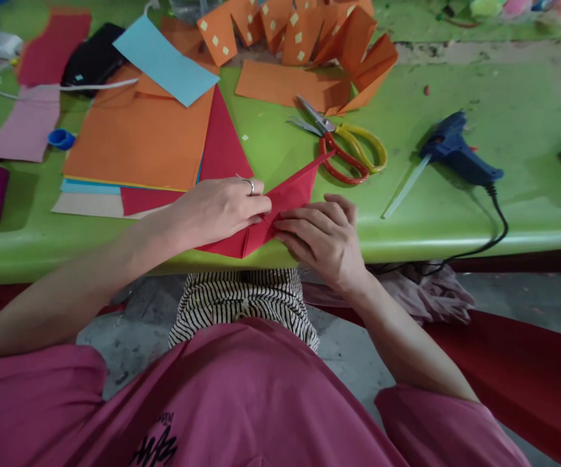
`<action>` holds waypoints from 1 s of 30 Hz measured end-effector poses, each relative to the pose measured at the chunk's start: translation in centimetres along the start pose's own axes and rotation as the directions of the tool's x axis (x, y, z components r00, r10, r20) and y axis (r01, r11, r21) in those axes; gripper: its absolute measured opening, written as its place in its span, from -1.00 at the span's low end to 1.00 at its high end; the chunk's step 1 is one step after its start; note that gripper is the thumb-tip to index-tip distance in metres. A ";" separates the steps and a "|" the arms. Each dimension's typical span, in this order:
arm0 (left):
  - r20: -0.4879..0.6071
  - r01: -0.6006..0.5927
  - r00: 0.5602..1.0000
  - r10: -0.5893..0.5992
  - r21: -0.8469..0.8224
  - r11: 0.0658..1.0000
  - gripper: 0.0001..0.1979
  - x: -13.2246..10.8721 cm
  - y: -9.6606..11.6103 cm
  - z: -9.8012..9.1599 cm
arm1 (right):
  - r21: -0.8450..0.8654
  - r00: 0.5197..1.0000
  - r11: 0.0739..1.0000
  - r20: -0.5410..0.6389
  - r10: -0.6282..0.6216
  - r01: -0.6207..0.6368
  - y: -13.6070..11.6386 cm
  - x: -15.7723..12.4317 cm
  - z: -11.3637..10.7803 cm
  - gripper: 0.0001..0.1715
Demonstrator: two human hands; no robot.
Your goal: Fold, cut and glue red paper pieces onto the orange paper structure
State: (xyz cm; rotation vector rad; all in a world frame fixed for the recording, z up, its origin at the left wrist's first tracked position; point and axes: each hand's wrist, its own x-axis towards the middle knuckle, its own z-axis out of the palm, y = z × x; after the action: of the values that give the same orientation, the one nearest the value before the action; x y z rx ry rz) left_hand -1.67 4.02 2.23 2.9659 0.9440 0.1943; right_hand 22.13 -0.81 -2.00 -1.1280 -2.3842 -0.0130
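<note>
A folded sheet of red paper (pixel 294 189) lies at the front edge of the green table, one pointed corner lifted toward the scissors. My left hand (pixel 229 206), with a ring on one finger, is closed over the paper's left part, fingertips on its fold. From the right, my right hand (pixel 326 237) holds the paper's lower right side, its bent fingers pressed against it. The two hands' fingertips almost meet at the crease. What lies under the left palm is hidden. Scissors (pixel 329 133) with one red and one yellow handle rest just beyond the paper.
A stack of coloured sheets (pixel 139 143) lies left, with a light blue strip (pixel 163 58) on top. Folded orange paper (pixel 304 32) stands at the back. A blue glue gun (pixel 462 152) sits right, its cord running over the front edge of the table (pixel 455 237).
</note>
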 end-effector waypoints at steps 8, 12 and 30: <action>-0.001 0.021 1.000 -0.021 -0.048 0.999 -0.78 0.4 -0.1 0.2 | -0.107 0.998 0.994 -0.051 -0.022 0.016 0.3 0.3 0.9 -0.82; -0.032 0.019 0.999 -0.019 -0.003 1.000 -0.79 0.7 0.2 0.5 | -0.124 0.997 0.992 -0.081 -0.006 -0.005 0.2 0.5 1.2 -0.83; -0.061 0.028 0.998 -0.026 0.042 0.999 -0.71 0.8 0.6 0.6 | -0.127 0.997 0.992 -0.077 -0.033 0.023 0.5 0.4 0.8 -0.83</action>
State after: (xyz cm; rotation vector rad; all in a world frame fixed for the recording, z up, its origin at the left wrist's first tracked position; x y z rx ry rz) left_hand -0.59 4.03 1.78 3.0004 1.0071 0.2674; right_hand 21.93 -0.06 -2.62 -1.1296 -2.3564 -0.2170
